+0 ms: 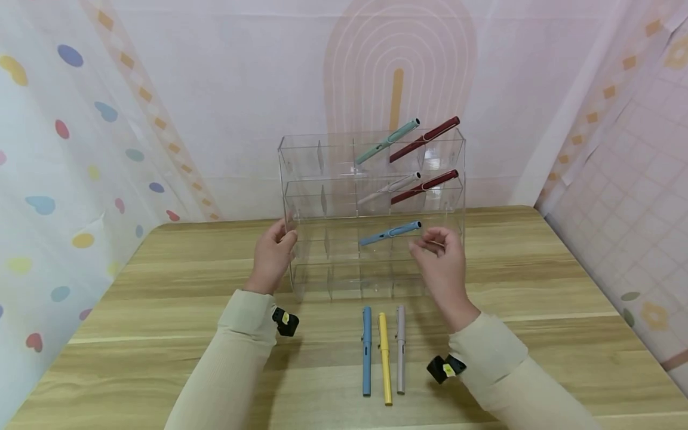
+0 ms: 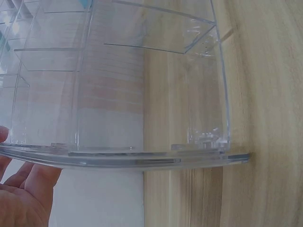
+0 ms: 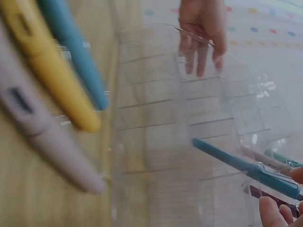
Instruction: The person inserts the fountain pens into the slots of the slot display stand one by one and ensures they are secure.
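A clear acrylic pen display rack (image 1: 344, 289) stands upright on the table. My left hand (image 1: 274, 254) holds its left side wall; in the left wrist view a fingertip (image 2: 4, 133) shows on the inner side of that panel and other fingers outside. A blue pen (image 1: 389, 233) leans in the third tier, cap end up and to the right. Close by its cap, my right hand (image 1: 443, 260) has loosely bent fingers with a gap between thumb and forefinger. Higher up lean a green pen (image 1: 388, 142), a white pen (image 1: 389, 188) and two dark red pens (image 1: 424, 140).
In front of the rack, another blue pen (image 1: 366, 352), a yellow pen (image 1: 384, 358) and a pale lilac pen (image 1: 401, 349) lie side by side on the wooden table (image 1: 177, 310). A patterned curtain (image 1: 242, 89) hangs behind. Each wrist carries a small black camera (image 1: 446, 368).
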### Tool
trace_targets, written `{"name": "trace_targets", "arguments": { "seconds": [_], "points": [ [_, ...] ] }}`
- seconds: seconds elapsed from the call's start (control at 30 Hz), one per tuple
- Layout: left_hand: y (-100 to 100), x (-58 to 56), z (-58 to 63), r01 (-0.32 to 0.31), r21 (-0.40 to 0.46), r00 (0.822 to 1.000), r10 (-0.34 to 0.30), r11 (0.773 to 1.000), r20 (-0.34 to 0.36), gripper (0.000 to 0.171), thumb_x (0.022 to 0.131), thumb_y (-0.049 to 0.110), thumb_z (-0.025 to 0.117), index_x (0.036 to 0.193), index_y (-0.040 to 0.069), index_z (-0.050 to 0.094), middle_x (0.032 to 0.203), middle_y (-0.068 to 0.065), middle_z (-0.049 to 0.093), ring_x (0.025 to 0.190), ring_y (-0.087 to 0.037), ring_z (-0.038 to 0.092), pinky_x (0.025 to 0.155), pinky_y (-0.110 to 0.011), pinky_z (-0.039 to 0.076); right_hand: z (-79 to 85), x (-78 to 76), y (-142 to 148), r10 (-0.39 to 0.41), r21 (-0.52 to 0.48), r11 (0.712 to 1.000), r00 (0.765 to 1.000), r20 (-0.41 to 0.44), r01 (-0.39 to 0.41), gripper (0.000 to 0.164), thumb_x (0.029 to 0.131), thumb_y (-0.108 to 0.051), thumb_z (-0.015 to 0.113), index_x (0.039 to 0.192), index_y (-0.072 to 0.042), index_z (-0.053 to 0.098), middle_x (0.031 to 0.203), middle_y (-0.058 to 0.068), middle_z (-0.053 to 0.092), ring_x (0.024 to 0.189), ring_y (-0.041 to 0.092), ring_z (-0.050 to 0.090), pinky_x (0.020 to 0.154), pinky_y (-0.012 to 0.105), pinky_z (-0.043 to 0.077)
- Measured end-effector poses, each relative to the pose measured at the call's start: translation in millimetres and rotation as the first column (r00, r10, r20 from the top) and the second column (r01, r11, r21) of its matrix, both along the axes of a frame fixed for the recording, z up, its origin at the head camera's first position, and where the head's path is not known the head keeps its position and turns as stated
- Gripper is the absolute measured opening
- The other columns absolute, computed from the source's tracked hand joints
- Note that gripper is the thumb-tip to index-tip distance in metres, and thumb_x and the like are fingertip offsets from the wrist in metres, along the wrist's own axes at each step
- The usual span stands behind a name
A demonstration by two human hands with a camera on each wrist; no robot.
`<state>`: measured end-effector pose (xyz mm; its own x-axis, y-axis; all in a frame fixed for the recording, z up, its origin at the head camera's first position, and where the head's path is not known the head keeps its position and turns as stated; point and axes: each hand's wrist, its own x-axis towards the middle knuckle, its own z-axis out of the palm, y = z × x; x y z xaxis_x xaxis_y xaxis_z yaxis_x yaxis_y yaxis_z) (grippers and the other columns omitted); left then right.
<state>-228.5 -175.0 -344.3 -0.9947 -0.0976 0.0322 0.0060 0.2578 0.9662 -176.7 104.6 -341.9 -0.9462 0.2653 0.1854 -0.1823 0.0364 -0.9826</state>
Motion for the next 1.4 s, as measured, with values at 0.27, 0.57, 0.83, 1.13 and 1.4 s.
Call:
{"name": "trace_targets", "arguments": {
  "seconds": [0.27, 0.57, 0.83, 1.13, 1.4],
  "points": [
    [2, 0.0, 1.6, 0.001, 0.008, 1.0, -0.001, 1.0, 0.009, 0.048, 0.101, 0.016, 0.043, 0.149, 0.016, 0.039, 0.147, -0.013, 0.044, 0.131, -0.029, 0.044, 0.102, -0.048, 0.042, -22.4, 20.3, 13, 0.131, 0.16, 0.975, 0.979, 0.154, -0.156, 0.032, 0.087, 0.002, 0.063, 0.116, 0.004, 0.049, 0.113, 0.017, 0.052, 0.101, 0.021, 0.056, 0.079, 0.017, 0.048],
    [1, -0.2, 0.2, -0.004, 0.009, 1.0, 0.004, 1.0, 0.008, 0.048, 0.101, 0.016, 0.043, 0.148, 0.017, 0.04, 0.147, -0.012, 0.044, 0.131, -0.029, 0.043, 0.102, -0.047, 0.042, -42.3, 28.0, 13, 0.19, 0.321, 0.908, 0.948, 0.255, -0.269, 0.033, 0.085, 0.003, 0.063, 0.116, 0.006, 0.056, 0.113, 0.021, 0.058, 0.098, 0.028, 0.06, 0.08, 0.034, 0.051],
    [1, 0.3, 0.4, -0.007, 0.002, 1.0, 0.007, 1.0, -0.006, 0.047, 0.101, 0.015, 0.044, 0.148, 0.014, 0.041, 0.145, -0.014, 0.045, 0.13, -0.029, 0.044, 0.1, -0.047, 0.044, -48.9, 32.2, 8, 0.208, 0.375, 0.869, 0.926, 0.316, -0.323, 0.035, 0.082, 0.0, 0.066, 0.116, 0.006, 0.059, 0.107, 0.017, 0.06, 0.092, 0.023, 0.06, 0.076, 0.034, 0.052],
    [1, -0.5, 0.3, -0.004, 0.001, 1.0, 0.004, 1.0, -0.001, 0.047, 0.101, 0.015, 0.043, 0.148, 0.014, 0.04, 0.146, -0.013, 0.045, 0.13, -0.029, 0.044, 0.1, -0.047, 0.043, -52.4, 30.8, 7, 0.245, 0.449, 0.793, 0.89, 0.383, -0.412, 0.043, 0.08, -0.005, 0.069, 0.119, 0.008, 0.059, 0.107, 0.015, 0.061, 0.097, 0.028, 0.06, 0.078, 0.038, 0.052],
    [1, 0.3, 0.4, 0.0, -0.01, 1.0, 0.0, 1.0, -0.007, 0.048, 0.101, 0.016, 0.043, 0.149, 0.016, 0.039, 0.146, -0.012, 0.045, 0.131, -0.028, 0.044, 0.1, -0.046, 0.044, -53.6, 25.7, 5, 0.256, 0.511, 0.721, 0.865, 0.432, -0.469, 0.05, 0.078, -0.009, 0.074, 0.121, 0.01, 0.057, 0.111, 0.018, 0.062, 0.092, 0.024, 0.059, 0.078, 0.039, 0.052]
  ]
}}
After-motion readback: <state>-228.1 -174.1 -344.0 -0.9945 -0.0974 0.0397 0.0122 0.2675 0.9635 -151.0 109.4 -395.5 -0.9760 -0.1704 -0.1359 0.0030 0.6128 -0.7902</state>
